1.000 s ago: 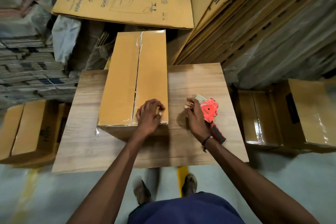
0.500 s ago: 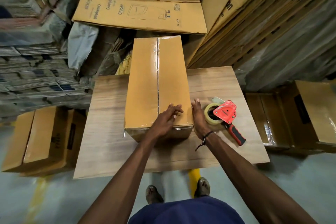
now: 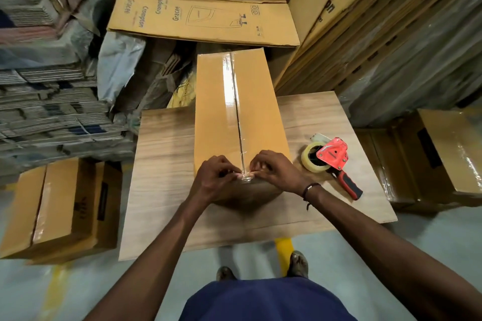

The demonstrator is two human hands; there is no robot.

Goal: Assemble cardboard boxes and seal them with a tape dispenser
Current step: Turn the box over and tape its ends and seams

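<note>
Your left hand (image 3: 212, 180) and right hand (image 3: 273, 171) pinching the tape end (image 3: 246, 177) at the closed box (image 3: 234, 112)'s near edge, contents hidden, tape dispenser (image 3: 331, 161) lying at three o'clock on the table (image 3: 161, 164)

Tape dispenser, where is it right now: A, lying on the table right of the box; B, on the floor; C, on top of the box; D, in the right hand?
A: the tape dispenser lies on the table to the right of the box, untouched, while the left hand and right hand work the tape end at the box's near edge.
</note>
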